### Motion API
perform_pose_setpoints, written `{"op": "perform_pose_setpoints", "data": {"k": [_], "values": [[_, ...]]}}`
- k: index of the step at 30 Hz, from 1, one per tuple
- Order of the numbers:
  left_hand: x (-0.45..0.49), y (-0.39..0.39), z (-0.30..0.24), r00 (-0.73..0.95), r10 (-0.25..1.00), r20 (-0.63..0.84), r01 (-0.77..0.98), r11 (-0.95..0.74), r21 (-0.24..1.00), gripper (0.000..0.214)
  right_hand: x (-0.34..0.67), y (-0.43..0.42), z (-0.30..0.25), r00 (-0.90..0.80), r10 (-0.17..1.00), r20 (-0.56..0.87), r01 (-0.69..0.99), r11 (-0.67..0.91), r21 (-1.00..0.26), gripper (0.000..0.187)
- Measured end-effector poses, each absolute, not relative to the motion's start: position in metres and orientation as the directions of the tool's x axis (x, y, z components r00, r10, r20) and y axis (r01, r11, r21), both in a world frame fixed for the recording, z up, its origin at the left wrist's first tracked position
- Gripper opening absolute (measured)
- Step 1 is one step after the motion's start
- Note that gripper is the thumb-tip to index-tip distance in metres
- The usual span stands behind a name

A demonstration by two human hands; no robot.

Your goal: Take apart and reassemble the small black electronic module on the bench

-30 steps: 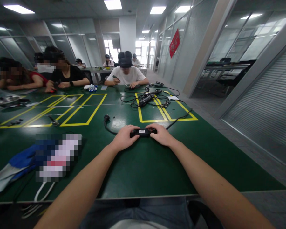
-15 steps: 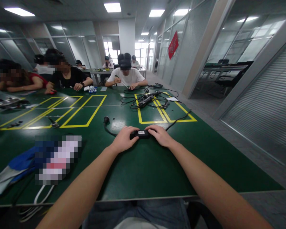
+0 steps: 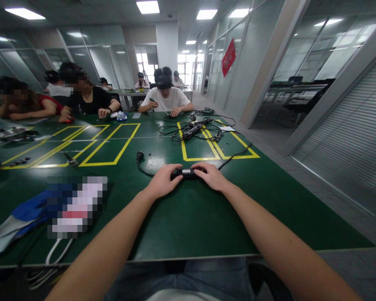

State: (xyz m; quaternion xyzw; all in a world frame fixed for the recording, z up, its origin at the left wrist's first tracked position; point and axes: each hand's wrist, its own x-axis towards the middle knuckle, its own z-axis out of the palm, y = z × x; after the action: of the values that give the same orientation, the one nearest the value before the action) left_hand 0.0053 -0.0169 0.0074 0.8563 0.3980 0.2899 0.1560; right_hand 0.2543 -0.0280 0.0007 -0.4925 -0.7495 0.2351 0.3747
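A small black box with a white label, which looks like an inline power unit [image 3: 186,172], lies on the green table [image 3: 194,225] in front of me. My left hand [image 3: 164,180] grips its left end between thumb and fingers. At the opposite end, my right hand [image 3: 210,176] holds it the same way. A black cord leaves on the left and ends in a plug [image 3: 140,156]. Another black cable [image 3: 235,157] runs from beyond my right hand towards the upper right.
Several black devices with tangled cords [image 3: 192,130] lie across yellow tape rectangles. A blue-and-grey cloth item [image 3: 25,211] and a pixelated pouch-like thing [image 3: 83,205] lie at left. One more plug [image 3: 71,160] sits nearby. Across the table, a person in white [image 3: 167,100] holds a thin tool.
Both hands keep their hold on the black box, which stays in place. The view has shifted very slightly.
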Motion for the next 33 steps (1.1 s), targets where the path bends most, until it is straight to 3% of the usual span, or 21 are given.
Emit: {"op": "perform_pose_setpoints", "data": {"k": [13,20,33], "values": [[0.0051,-0.0132,0.0065,0.549,0.758,0.353,0.575,-0.648,0.499,0.035,0.2541,-0.0274,-0.0015,-0.232,0.913,0.335,0.580,0.406,-0.706,0.018],[0.0058,-0.0124,0.0068,0.537,0.776,0.331,0.601,-0.627,0.496,0.035,0.2515,-0.0288,-0.0013,-0.218,0.926,0.309,0.661,0.373,-0.651,0.030],[0.0053,-0.0109,0.0106,0.550,0.793,0.262,0.642,-0.603,0.474,0.041,0.2539,-0.0284,-0.0004,-0.268,0.903,0.337,0.730,0.418,-0.540,0.030]]}}
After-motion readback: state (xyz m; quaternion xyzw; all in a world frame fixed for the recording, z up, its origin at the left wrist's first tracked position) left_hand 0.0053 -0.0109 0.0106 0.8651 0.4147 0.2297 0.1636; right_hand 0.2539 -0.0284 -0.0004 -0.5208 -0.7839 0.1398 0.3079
